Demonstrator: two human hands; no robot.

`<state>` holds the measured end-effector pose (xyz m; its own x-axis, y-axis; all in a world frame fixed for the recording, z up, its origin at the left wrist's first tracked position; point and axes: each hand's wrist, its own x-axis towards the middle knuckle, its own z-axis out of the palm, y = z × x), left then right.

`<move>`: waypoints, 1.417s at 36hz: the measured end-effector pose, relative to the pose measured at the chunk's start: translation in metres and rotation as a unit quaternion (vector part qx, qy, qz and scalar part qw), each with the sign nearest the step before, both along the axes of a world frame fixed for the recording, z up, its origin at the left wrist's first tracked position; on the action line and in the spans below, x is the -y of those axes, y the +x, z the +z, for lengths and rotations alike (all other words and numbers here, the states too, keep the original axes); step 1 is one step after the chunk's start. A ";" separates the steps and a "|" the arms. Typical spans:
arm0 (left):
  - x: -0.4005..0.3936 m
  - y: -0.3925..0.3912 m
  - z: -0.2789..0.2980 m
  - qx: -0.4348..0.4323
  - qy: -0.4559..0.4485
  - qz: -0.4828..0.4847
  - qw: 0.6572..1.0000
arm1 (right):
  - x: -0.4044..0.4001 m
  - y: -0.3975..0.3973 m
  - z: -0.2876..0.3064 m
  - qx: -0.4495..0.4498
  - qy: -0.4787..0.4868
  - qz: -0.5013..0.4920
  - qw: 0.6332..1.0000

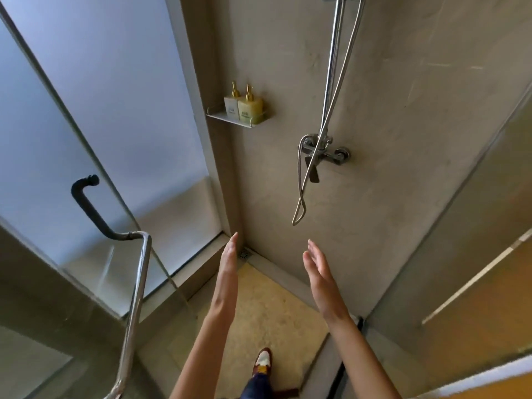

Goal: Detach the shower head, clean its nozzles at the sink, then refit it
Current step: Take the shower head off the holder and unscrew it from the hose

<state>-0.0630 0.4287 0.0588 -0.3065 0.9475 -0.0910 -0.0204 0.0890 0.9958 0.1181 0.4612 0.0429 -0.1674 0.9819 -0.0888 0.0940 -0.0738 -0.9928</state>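
Both bare arms stretched forward, hands empty.

Left hand [229, 263] held edge-on, fingers straight and together, pointing up and away. Right hand [318, 269] just as flat, fingers straight and slightly spread, palm turned toward the left one. Well apart, touching nothing. Forearms bare, rising from the lower edge.

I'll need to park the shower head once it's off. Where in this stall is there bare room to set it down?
The yellowish floor between the corner drain and the shoe is bare. The wall shelf is crowded: two pump bottles fill most of it. Around the tap, the hanging hose loops in the way. Both hands are free.
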 end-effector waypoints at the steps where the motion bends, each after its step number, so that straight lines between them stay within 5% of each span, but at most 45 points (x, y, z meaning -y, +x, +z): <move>1: -0.011 0.000 0.000 0.002 0.001 -0.007 1.000 | -0.010 0.000 0.001 -0.004 -0.002 -0.005 1.000; 22: -0.300 -0.028 0.043 0.035 0.025 -0.131 0.990 | -0.236 -0.038 0.060 -0.022 0.019 -0.139 0.990; 34: -0.390 0.004 0.108 0.030 0.121 -0.249 0.960 | -0.296 0.009 0.132 -0.018 0.092 -0.193 0.977; 51: -0.487 0.062 0.231 -0.065 0.224 -0.329 0.915 | -0.393 0.090 0.308 0.093 0.251 -0.215 0.939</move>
